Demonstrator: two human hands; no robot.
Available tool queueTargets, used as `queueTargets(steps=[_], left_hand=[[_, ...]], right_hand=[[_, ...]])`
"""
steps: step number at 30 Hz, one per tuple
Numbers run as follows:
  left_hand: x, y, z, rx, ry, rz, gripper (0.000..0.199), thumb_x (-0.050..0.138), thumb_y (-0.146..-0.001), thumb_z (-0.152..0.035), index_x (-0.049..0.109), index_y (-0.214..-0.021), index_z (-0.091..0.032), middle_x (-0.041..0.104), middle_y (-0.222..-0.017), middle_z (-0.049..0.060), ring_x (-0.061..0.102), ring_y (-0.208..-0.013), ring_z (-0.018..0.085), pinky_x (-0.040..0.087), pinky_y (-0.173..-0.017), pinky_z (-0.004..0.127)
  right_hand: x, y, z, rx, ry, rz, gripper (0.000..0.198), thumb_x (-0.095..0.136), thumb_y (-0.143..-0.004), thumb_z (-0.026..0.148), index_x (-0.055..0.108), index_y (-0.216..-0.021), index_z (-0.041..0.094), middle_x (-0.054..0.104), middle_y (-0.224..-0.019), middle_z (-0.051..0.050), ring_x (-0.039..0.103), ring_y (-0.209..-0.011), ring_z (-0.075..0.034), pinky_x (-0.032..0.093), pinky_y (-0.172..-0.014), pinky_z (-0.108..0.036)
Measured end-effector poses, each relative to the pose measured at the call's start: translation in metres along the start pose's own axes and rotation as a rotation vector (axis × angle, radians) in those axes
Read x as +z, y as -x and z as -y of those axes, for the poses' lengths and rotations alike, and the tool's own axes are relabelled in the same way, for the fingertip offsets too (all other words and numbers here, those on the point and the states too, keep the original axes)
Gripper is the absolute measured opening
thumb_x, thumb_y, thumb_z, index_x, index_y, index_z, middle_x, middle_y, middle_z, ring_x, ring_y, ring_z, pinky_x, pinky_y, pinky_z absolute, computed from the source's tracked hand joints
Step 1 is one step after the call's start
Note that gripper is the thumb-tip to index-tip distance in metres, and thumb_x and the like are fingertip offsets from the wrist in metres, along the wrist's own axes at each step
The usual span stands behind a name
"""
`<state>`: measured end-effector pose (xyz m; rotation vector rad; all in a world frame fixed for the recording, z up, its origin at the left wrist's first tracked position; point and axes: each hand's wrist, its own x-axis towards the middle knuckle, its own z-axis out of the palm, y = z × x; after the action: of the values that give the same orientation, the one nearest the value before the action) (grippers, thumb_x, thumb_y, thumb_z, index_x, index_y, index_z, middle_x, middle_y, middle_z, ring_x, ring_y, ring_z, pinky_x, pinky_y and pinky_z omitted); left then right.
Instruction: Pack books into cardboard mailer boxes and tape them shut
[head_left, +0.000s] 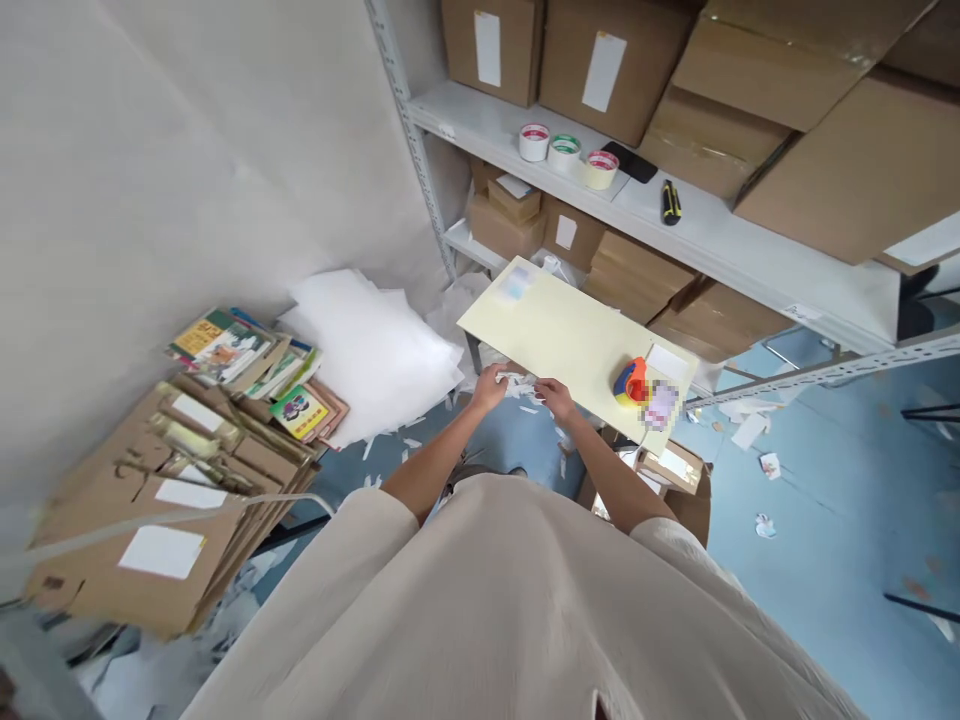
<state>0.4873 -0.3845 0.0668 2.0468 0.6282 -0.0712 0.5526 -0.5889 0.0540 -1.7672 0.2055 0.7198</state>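
My left hand [489, 388] and my right hand [555, 398] are low in front of my body, by the near edge of a cream table [559, 320]. Between them stretches a crumpled white strip [517, 384], perhaps paper or thin plastic; its kind is too small to tell. Fingers of both hands are closed on its two ends. An orange and blue tape dispenser [630, 380] stands on the table to the right of my right hand, beside a white slip [667, 363].
A grey shelf [750, 240] behind the table holds cardboard boxes [600, 70], tape rolls [564, 152] and a yellow-black cutter [670, 203]. At left lie white sheets [382, 350], books [225, 345] and flattened cartons [142, 500]. Paper scraps litter the blue floor [817, 510].
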Motion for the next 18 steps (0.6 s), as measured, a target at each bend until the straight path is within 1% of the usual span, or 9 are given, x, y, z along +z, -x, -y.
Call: queueTargets(steps=[3, 5, 7, 10, 13, 18], left_hand=[[-0.019, 0.017, 0.026, -0.015, 0.062, -0.074, 0.038, 0.068, -0.098, -0.011, 0.079, -0.132, -0.022, 0.079, -0.148, 0.014, 0.074, -0.143, 0.033, 0.057, -0.129, 0.05], [-0.037, 0.032, 0.048, -0.028, 0.101, -0.141, 0.038, 0.069, -0.098, -0.011, 0.079, -0.132, -0.022, 0.079, -0.146, 0.014, 0.075, -0.141, 0.034, 0.058, -0.129, 0.053], [-0.058, 0.049, 0.071, -0.049, 0.131, -0.218, 0.038, 0.069, -0.097, -0.011, 0.079, -0.131, -0.022, 0.08, -0.143, 0.014, 0.075, -0.139, 0.034, 0.059, -0.128, 0.053], [-0.095, 0.078, 0.106, -0.093, 0.166, -0.34, 0.038, 0.068, -0.096, -0.01, 0.08, -0.131, -0.022, 0.079, -0.141, 0.014, 0.076, -0.136, 0.033, 0.06, -0.126, 0.053], [-0.133, 0.107, 0.141, -0.122, 0.185, -0.454, 0.038, 0.068, -0.096, -0.01, 0.08, -0.131, -0.02, 0.079, -0.137, 0.015, 0.076, -0.131, 0.032, 0.059, -0.125, 0.053], [-0.189, 0.163, 0.2, -0.093, 0.224, -0.602, 0.038, 0.066, -0.096, -0.011, 0.078, -0.131, -0.021, 0.078, -0.138, 0.014, 0.074, -0.131, 0.032, 0.058, -0.124, 0.053]], right_hand=[[0.028, 0.005, -0.001, -0.009, 0.071, 0.07, 0.018, 0.082, -0.086, 0.034, 0.076, -0.099, 0.024, 0.085, -0.103, -0.004, 0.082, -0.092, -0.022, 0.062, -0.082, -0.031], [0.055, 0.01, 0.001, -0.016, 0.124, 0.124, 0.015, 0.08, -0.087, 0.031, 0.076, -0.099, 0.024, 0.086, -0.101, -0.004, 0.083, -0.092, -0.022, 0.062, -0.084, -0.032], [0.087, 0.016, 0.005, -0.032, 0.175, 0.187, 0.013, 0.08, -0.087, 0.03, 0.076, -0.098, 0.024, 0.085, -0.099, -0.003, 0.083, -0.092, -0.023, 0.064, -0.086, -0.034], [0.143, 0.03, 0.01, -0.098, 0.224, 0.312, 0.013, 0.082, -0.086, 0.03, 0.077, -0.097, 0.024, 0.085, -0.098, -0.003, 0.082, -0.093, -0.024, 0.064, -0.091, -0.037], [0.204, 0.051, 0.014, -0.144, 0.251, 0.428, 0.016, 0.083, -0.086, 0.029, 0.079, -0.101, 0.024, 0.085, -0.099, -0.004, 0.082, -0.094, -0.023, 0.064, -0.092, -0.036], [0.305, 0.092, 0.011, -0.185, 0.309, 0.596, 0.021, 0.082, -0.088, 0.032, 0.08, -0.107, 0.025, 0.087, -0.106, -0.005, 0.082, -0.096, -0.022, 0.065, -0.093, -0.036]])
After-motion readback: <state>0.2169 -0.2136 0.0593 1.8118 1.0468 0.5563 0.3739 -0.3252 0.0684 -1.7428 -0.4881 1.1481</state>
